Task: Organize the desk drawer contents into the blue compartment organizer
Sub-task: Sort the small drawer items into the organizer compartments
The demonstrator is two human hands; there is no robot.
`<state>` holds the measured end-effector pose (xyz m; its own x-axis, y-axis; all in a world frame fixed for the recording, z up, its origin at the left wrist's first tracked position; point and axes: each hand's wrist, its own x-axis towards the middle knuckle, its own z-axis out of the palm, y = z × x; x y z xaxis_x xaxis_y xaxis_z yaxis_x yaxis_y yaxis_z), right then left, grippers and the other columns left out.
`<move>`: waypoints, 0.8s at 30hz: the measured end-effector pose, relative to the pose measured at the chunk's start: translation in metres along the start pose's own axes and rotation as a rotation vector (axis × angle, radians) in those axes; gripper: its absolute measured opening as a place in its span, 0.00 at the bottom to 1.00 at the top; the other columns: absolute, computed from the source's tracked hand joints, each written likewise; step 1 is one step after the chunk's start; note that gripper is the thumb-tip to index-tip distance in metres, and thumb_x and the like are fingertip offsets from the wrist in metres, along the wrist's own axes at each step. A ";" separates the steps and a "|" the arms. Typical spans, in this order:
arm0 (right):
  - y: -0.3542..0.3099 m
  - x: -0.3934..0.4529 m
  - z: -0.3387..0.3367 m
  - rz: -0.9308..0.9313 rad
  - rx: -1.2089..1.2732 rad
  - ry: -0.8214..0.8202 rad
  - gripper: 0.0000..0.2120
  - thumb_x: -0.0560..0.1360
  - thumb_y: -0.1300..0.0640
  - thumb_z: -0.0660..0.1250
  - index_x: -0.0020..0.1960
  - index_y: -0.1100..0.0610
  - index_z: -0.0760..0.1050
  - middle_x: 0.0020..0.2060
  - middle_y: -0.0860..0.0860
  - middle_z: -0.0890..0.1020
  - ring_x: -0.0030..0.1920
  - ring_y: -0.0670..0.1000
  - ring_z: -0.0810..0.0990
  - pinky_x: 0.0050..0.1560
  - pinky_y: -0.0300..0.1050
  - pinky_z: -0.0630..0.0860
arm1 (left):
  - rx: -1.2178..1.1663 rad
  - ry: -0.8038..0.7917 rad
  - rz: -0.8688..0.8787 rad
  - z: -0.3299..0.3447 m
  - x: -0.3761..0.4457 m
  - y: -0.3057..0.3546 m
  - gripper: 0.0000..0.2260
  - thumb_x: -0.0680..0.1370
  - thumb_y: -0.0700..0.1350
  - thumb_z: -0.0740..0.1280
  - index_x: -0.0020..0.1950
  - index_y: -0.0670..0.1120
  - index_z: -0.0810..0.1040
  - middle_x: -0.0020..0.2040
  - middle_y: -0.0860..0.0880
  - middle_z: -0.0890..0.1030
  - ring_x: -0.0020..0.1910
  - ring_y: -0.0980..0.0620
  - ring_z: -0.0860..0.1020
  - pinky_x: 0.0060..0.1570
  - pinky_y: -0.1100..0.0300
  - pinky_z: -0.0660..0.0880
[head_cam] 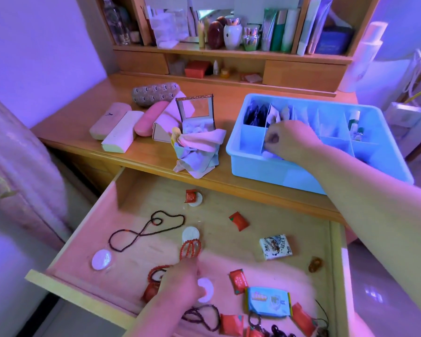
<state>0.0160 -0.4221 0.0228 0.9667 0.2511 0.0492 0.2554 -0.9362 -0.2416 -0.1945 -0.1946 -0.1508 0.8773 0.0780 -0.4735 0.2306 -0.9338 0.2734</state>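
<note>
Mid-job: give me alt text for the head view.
The right hand reaches into the blue organizer on the desk. The left hand is down in the open drawer at the red bead bracelets, among packets and necklaces.

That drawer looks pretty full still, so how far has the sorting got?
Partly done. The organizer on the desk already holds dark packets and a small bottle in its back compartments. In hand: the right hand reaches into a middle compartment, and the left hand is at the red bracelets in the drawer. Left: bead necklace, red sachets, tissue packs and white discs.
</note>
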 end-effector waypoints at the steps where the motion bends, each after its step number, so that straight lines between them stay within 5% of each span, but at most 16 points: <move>1: 0.000 -0.010 -0.001 -0.063 0.098 0.235 0.04 0.73 0.59 0.65 0.41 0.53 0.76 0.40 0.50 0.80 0.44 0.56 0.77 0.43 0.44 0.67 | -0.068 0.019 0.011 -0.003 0.001 -0.003 0.06 0.71 0.47 0.68 0.43 0.53 0.71 0.42 0.54 0.77 0.44 0.53 0.78 0.40 0.64 0.69; 3: -0.011 -0.041 0.001 -0.226 0.213 0.608 0.03 0.72 0.59 0.66 0.41 0.55 0.78 0.37 0.49 0.79 0.39 0.51 0.74 0.40 0.41 0.66 | -0.264 0.044 0.024 -0.011 0.002 -0.004 0.11 0.71 0.44 0.69 0.34 0.52 0.69 0.30 0.54 0.74 0.30 0.59 0.74 0.30 0.66 0.66; 4: -0.021 -0.059 0.005 -0.287 0.269 0.656 0.03 0.71 0.57 0.66 0.40 0.54 0.78 0.35 0.45 0.78 0.36 0.46 0.71 0.38 0.41 0.67 | -0.445 0.059 0.016 -0.016 0.002 -0.002 0.12 0.71 0.42 0.71 0.32 0.51 0.70 0.26 0.54 0.73 0.25 0.60 0.72 0.27 0.67 0.65; 9: -0.057 -0.118 0.062 -0.223 0.518 -0.143 0.12 0.71 0.47 0.71 0.53 0.48 0.78 0.38 0.42 0.80 0.32 0.33 0.73 0.34 0.27 0.67 | -1.403 0.069 0.146 -0.047 -0.003 0.029 0.12 0.67 0.41 0.75 0.38 0.42 0.72 0.25 0.47 0.75 0.21 0.54 0.71 0.22 0.66 0.68; 13: -0.057 -0.118 0.071 -0.130 0.565 -0.248 0.09 0.72 0.60 0.70 0.49 0.51 0.74 0.34 0.49 0.79 0.29 0.45 0.71 0.37 0.42 0.72 | -1.604 0.102 0.160 -0.046 0.003 0.044 0.07 0.71 0.44 0.71 0.43 0.42 0.76 0.31 0.45 0.80 0.26 0.52 0.75 0.27 0.64 0.73; 15: -0.047 -0.105 0.052 -0.051 0.652 -0.149 0.12 0.71 0.64 0.68 0.44 0.49 0.71 0.34 0.49 0.80 0.28 0.47 0.75 0.35 0.43 0.74 | -1.541 0.184 0.093 -0.040 0.015 0.035 0.04 0.77 0.44 0.67 0.48 0.44 0.78 0.40 0.46 0.84 0.31 0.52 0.79 0.31 0.63 0.76; 18: -0.019 -0.075 0.007 0.060 0.734 0.117 0.16 0.73 0.61 0.66 0.53 0.43 0.69 0.34 0.46 0.80 0.27 0.46 0.78 0.32 0.40 0.76 | -0.960 0.476 -0.061 -0.025 0.044 0.003 0.04 0.75 0.45 0.70 0.49 0.49 0.78 0.43 0.50 0.82 0.32 0.56 0.79 0.33 0.66 0.75; 20: 0.003 -0.049 -0.015 0.139 0.691 0.244 0.15 0.73 0.62 0.64 0.57 0.47 0.71 0.37 0.48 0.80 0.27 0.47 0.80 0.35 0.47 0.79 | -0.626 0.531 -0.156 -0.017 0.062 -0.017 0.10 0.74 0.48 0.70 0.52 0.47 0.76 0.47 0.49 0.80 0.39 0.51 0.78 0.41 0.58 0.76; 24: 0.017 -0.005 -0.022 0.217 0.210 0.064 0.01 0.71 0.63 0.64 0.41 0.58 0.73 0.35 0.57 0.78 0.38 0.59 0.78 0.35 0.45 0.71 | -0.357 0.413 -0.251 -0.008 0.078 -0.029 0.22 0.69 0.59 0.70 0.55 0.46 0.71 0.44 0.50 0.75 0.40 0.49 0.77 0.38 0.58 0.75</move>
<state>0.0163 -0.4450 0.0398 0.9990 0.0285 0.0343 0.0409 -0.8932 -0.4477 -0.1297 -0.1587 -0.1886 0.8523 0.4768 -0.2152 0.5162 -0.6999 0.4937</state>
